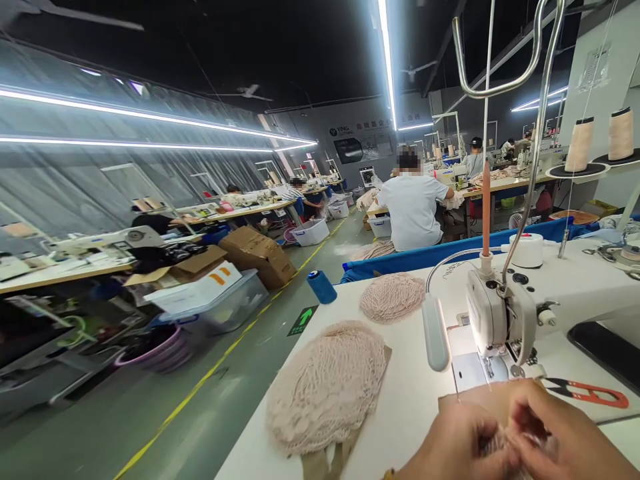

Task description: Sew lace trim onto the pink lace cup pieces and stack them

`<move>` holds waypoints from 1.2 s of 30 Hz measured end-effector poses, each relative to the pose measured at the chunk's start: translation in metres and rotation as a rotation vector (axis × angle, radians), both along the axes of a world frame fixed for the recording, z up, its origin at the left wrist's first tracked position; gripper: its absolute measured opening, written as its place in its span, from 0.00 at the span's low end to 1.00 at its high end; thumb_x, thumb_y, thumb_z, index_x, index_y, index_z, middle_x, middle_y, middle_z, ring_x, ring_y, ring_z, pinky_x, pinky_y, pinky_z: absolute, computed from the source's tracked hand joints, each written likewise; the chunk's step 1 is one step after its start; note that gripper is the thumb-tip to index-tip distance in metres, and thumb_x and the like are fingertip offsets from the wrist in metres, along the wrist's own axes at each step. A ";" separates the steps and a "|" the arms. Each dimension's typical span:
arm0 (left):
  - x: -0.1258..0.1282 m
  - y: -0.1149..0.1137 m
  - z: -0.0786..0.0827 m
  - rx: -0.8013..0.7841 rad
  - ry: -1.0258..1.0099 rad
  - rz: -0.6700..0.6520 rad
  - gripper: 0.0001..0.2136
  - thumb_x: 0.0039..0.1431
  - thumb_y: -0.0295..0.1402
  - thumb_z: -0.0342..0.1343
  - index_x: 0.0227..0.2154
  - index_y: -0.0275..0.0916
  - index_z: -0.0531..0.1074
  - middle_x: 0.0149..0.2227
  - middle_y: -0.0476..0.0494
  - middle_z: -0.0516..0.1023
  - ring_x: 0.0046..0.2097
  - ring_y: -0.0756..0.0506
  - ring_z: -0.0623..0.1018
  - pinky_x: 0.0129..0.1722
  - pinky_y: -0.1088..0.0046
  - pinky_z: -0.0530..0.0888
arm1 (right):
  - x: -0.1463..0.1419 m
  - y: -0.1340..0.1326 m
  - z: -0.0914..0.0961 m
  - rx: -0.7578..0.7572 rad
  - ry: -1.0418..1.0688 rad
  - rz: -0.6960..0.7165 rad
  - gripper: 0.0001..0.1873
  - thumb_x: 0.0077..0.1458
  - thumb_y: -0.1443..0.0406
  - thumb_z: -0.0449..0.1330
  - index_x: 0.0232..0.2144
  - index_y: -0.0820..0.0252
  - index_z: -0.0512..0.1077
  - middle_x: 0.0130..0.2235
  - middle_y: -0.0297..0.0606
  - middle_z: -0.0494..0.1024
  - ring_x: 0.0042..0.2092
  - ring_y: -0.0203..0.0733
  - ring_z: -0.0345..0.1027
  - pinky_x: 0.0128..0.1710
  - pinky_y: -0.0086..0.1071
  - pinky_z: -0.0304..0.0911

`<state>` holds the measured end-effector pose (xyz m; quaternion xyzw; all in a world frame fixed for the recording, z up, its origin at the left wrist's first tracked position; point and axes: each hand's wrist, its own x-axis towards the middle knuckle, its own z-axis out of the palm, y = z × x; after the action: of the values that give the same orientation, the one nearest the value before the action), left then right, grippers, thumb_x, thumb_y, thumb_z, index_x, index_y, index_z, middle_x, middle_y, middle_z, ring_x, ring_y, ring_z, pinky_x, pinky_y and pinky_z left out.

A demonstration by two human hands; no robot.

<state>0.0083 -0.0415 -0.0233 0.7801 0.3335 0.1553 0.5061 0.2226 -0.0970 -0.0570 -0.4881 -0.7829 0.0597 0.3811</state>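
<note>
Both my hands are at the bottom right, close together in front of the white sewing machine [500, 313]. My left hand [457, 443] and my right hand [560, 433] pinch a small piece of beige knitted fabric [495, 440] between their fingers, over a tan fabric piece [480, 397] lying under the needle area. To the left on the white table [400, 400] sits a large pile of beige knit pieces [325, 387]. A smaller pile [393, 297] lies farther back.
A blue thread cone [321, 287] stands at the table's far edge. Red-handled snips [585, 392] and a dark phone [607, 350] lie right of the machine. A person in a white shirt [413, 207] sits ahead. Cardboard boxes [257, 253] and bins line the aisle at left.
</note>
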 end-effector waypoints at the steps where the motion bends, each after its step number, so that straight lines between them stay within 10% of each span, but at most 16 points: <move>1: 0.005 0.006 -0.003 0.144 0.042 0.035 0.24 0.61 0.39 0.66 0.19 0.40 0.56 0.19 0.57 0.49 0.23 0.52 0.53 0.23 0.74 0.52 | 0.000 0.009 -0.002 -0.022 -0.022 -0.021 0.10 0.64 0.72 0.56 0.36 0.49 0.66 0.27 0.26 0.76 0.25 0.38 0.74 0.22 0.27 0.67; 5: 0.019 0.020 -0.022 0.838 0.081 0.167 0.13 0.50 0.35 0.72 0.30 0.41 0.72 0.28 0.50 0.70 0.30 0.46 0.68 0.30 0.70 0.66 | 0.001 0.036 -0.012 -0.049 -0.099 -0.059 0.09 0.64 0.72 0.55 0.37 0.49 0.64 0.23 0.22 0.74 0.22 0.39 0.73 0.22 0.28 0.66; 9: 0.016 0.023 -0.036 1.185 -0.001 0.139 0.05 0.61 0.32 0.66 0.34 0.42 0.74 0.35 0.44 0.77 0.35 0.43 0.74 0.36 0.66 0.72 | 0.002 0.042 -0.018 -0.029 -0.120 -0.075 0.09 0.69 0.70 0.51 0.39 0.49 0.65 0.21 0.22 0.72 0.19 0.39 0.70 0.19 0.29 0.63; 15: 0.011 0.023 -0.036 1.219 -0.091 0.060 0.09 0.70 0.32 0.59 0.31 0.42 0.75 0.31 0.46 0.79 0.31 0.47 0.76 0.36 0.68 0.71 | 0.016 0.035 -0.009 0.118 -0.265 -0.079 0.09 0.72 0.69 0.51 0.44 0.50 0.69 0.23 0.28 0.74 0.27 0.46 0.76 0.21 0.33 0.60; 21: 0.013 0.024 -0.034 1.276 -0.074 0.088 0.09 0.67 0.31 0.63 0.29 0.41 0.73 0.32 0.47 0.81 0.29 0.47 0.75 0.31 0.65 0.67 | 0.031 0.024 0.005 0.138 -0.438 0.148 0.22 0.67 0.75 0.52 0.57 0.53 0.74 0.51 0.42 0.84 0.40 0.42 0.82 0.36 0.31 0.74; 36: 0.012 0.032 -0.033 1.329 0.058 0.102 0.04 0.66 0.33 0.61 0.35 0.41 0.76 0.31 0.46 0.80 0.31 0.43 0.76 0.30 0.65 0.68 | 0.043 0.037 -0.012 0.177 -0.533 0.044 0.21 0.68 0.71 0.53 0.58 0.51 0.75 0.47 0.40 0.88 0.39 0.44 0.85 0.36 0.33 0.78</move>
<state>0.0200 -0.0099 -0.0562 0.9132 0.2166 0.3305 -0.0994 0.2653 -0.0602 -0.0688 -0.4344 -0.8681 -0.1308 0.2015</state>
